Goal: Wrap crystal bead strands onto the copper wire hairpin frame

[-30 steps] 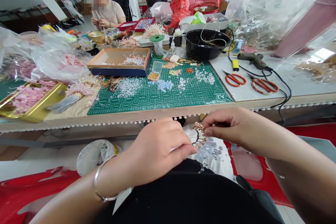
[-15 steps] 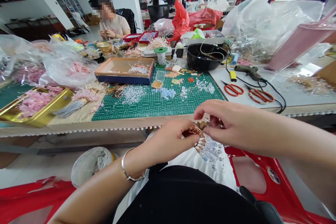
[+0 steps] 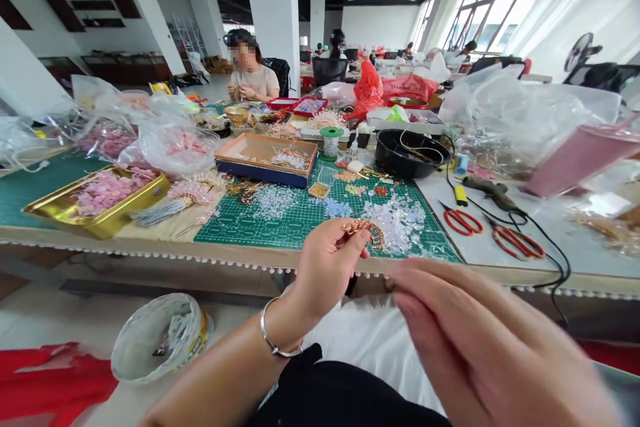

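Head view showed your left hand [image 3: 327, 263] pinching a gold ornament [image 3: 376, 235] between thumb and fingers, up in front of the near edge of the green cutting mat [image 3: 260, 232]. Half a second earlier you had both hands low over the white cloth [image 3: 365, 327] on your lap, the right one beside the ornament; now your right hand [image 3: 480, 340] was well apart from it, nearer to you and smeared by motion. Its fingers lay close together, the tips near the thumb — whether they pinched anything, you could not tell from the blur. The view had tipped upward too, so more of the room showed. The glassy bits seen earlier over your lap were gone from there, and the pile of clear pieces [image 3: 400, 223] on the mat, just beyond the ornament, had grown broader.

Your ornament was a curved band of shiny metal, with small looped shapes along its arc. The clear pieces were glossy and loosely heaped; pale blue pieces [image 3: 336, 207] lay to their left, flat and thin. A smooth silver bangle [image 3: 267, 330] circled your left wrist. Farther left, a shiny gold tin [image 3: 100, 227] held pink blossoms [image 3: 110, 192] — small, matte and petal-shaped.
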The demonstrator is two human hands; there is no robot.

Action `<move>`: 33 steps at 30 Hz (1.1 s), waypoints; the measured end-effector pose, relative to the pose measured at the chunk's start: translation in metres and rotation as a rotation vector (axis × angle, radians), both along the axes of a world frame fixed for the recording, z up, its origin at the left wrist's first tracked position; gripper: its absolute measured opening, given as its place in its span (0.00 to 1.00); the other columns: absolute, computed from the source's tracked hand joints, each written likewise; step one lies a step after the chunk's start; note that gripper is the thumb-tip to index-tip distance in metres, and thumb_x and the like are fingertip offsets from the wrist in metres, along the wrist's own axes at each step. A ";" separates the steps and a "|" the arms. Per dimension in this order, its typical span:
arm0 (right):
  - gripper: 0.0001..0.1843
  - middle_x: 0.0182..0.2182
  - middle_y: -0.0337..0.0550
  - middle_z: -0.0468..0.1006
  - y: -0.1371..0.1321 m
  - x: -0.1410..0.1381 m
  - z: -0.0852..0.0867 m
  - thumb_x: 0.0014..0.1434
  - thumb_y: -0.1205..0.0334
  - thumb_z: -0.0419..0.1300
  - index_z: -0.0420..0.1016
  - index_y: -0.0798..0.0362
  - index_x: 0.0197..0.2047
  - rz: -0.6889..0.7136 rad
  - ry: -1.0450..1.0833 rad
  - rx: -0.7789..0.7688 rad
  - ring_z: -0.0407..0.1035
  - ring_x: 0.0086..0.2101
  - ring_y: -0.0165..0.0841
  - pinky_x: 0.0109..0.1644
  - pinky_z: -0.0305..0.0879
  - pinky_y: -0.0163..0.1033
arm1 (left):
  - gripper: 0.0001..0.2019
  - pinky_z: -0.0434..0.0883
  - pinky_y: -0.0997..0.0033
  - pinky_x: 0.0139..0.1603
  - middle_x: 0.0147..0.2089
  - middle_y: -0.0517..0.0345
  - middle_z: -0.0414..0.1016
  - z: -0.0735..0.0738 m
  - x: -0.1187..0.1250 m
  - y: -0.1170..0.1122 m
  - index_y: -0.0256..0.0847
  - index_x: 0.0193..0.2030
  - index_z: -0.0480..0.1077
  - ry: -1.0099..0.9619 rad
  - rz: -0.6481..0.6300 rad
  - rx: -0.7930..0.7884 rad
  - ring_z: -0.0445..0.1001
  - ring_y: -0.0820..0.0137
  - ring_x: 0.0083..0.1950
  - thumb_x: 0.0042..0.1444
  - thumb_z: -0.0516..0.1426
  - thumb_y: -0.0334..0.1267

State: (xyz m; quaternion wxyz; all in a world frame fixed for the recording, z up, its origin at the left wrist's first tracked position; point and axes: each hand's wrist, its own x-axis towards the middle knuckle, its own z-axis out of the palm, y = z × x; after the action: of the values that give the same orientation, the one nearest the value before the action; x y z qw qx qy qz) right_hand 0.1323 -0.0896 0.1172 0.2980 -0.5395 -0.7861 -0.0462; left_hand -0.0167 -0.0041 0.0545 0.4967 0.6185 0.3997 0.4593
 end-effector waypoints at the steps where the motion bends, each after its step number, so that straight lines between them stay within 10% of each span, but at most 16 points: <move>1: 0.13 0.43 0.51 0.79 0.004 -0.006 -0.009 0.63 0.59 0.51 0.73 0.52 0.46 -0.010 -0.063 0.080 0.74 0.42 0.42 0.45 0.69 0.47 | 0.10 0.64 0.74 0.28 0.30 0.61 0.71 0.000 0.000 0.000 0.41 0.35 0.69 0.047 0.052 0.066 0.63 0.77 0.25 0.62 0.53 0.44; 4: 0.15 0.42 0.55 0.79 0.025 -0.019 -0.026 0.65 0.58 0.49 0.70 0.57 0.46 -0.099 -0.142 0.133 0.74 0.42 0.44 0.42 0.68 0.47 | 0.09 0.68 0.71 0.36 0.33 0.58 0.73 -0.002 -0.001 -0.001 0.42 0.34 0.71 0.178 0.168 0.272 0.69 0.72 0.34 0.63 0.53 0.40; 12: 0.15 0.35 0.44 0.79 0.047 -0.022 -0.028 0.62 0.46 0.49 0.65 0.50 0.38 -0.163 0.149 -0.489 0.73 0.34 0.38 0.36 0.62 0.42 | 0.12 0.69 0.68 0.42 0.38 0.58 0.77 -0.020 -0.004 0.000 0.43 0.42 0.74 0.222 0.186 0.567 0.72 0.71 0.40 0.58 0.52 0.25; 33: 0.15 0.23 0.36 0.65 0.057 -0.021 -0.053 0.61 0.57 0.49 0.60 0.51 0.24 0.003 0.585 -0.586 0.58 0.28 0.29 0.33 0.55 0.36 | 0.08 0.68 0.70 0.42 0.37 0.57 0.77 -0.022 -0.003 -0.001 0.40 0.40 0.74 0.265 0.179 0.461 0.73 0.71 0.40 0.61 0.54 0.31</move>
State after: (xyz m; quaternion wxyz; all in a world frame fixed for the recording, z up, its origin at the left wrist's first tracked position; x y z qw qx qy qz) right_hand 0.1110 -0.0325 0.0641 0.3429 -0.5906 -0.6490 0.3352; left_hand -0.0202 -0.0050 0.0321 0.2435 0.7322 0.3992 0.4952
